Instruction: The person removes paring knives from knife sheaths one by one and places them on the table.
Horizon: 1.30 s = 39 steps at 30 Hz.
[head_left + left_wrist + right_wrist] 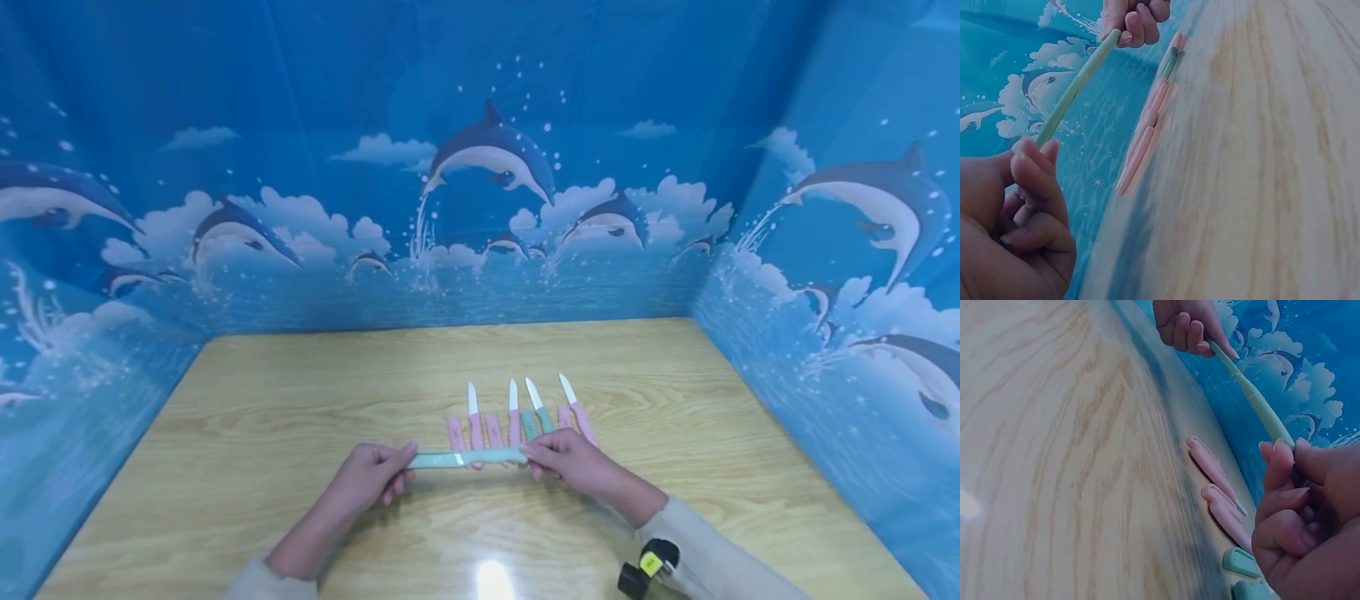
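Observation:
A light green paring knife is held level above the table, its blade end inside a matching green sheath. A thin pale strip shows between handle and sheath. My left hand pinches the sheath's end between thumb and fingers. At the other end my right hand pinches the butt of the handle. In the left wrist view the knife slants up from the left fingertips to the right hand. The right wrist view shows the same knife off the table, stretched between both hands.
Beyond the hands, bare-bladed knives and sheaths lie in a row: pink knives, a green knife, pink sheaths and a green sheath. Blue dolphin-print curtains border the wooden table at the back and sides.

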Tool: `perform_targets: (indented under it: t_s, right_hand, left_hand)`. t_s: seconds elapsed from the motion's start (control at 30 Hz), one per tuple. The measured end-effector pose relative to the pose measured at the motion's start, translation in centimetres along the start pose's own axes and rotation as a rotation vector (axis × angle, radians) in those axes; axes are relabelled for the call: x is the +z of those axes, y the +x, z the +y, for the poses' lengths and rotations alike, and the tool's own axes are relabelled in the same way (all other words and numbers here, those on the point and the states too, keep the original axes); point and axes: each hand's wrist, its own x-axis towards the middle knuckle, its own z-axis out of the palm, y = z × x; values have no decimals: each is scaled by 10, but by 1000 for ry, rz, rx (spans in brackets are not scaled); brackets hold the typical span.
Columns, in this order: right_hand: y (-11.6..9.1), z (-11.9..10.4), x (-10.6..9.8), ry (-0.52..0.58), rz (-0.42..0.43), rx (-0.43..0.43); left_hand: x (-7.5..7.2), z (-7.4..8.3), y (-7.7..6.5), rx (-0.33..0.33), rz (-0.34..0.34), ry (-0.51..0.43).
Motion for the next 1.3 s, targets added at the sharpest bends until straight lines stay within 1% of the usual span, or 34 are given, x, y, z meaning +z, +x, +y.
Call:
perform_targets:
  t_s: [0.1,0.2,0.23,0.3,0.4,0.47,0.5,0.57,0.67,0.73,0.83,0.93,1.03,1.13,1.2,1.27,1.3]
  right_hand:
    - [0,1,0,5,0,10]
    - [1,2,0,0,7,19]
    - [1,1,0,-1,11,20]
    - [1,1,0,-3,18,23]
    - [1,2,0,2,17,17]
    - [0,2,0,3,12,13]
    - [0,2,0,0,9,10]
    - [0,2,1,-7,8,11]
    - [0,2,2,-19,16,19]
    - [-1,1,2,-15,20,22]
    - [-2,1,3,-15,25,22]
    - [-2,1,3,-39,22,10]
    - [-2,1,4,-103,24,-17]
    - [-1,0,6,-182,39,-54]
    - [-1,-2,7,-261,83,-93]
    - [-2,-6,11,-339,159,-142]
    - [-3,-8,13,-389,207,-180]
  left_hand:
    - [0,1,-1,23,-15,18]
    - [0,3,-3,82,-10,73]
    - [0,5,-3,112,3,110]
    - [2,8,-5,190,46,216]
    - [7,13,-7,329,125,418]
    - [10,15,-8,404,162,537]
    - [12,16,-9,438,172,582]
    - [14,17,-11,490,179,655]
    - [17,18,-13,532,185,739]
    - [18,18,-14,564,185,767]
    - [19,17,-15,594,182,793]
    - [21,16,-15,590,172,784]
    - [21,15,-15,565,173,775]
    - [21,15,-15,556,182,764]
    - [20,15,-16,550,187,760]
    - [20,15,-16,541,194,752]
    - [20,15,-16,535,200,749]
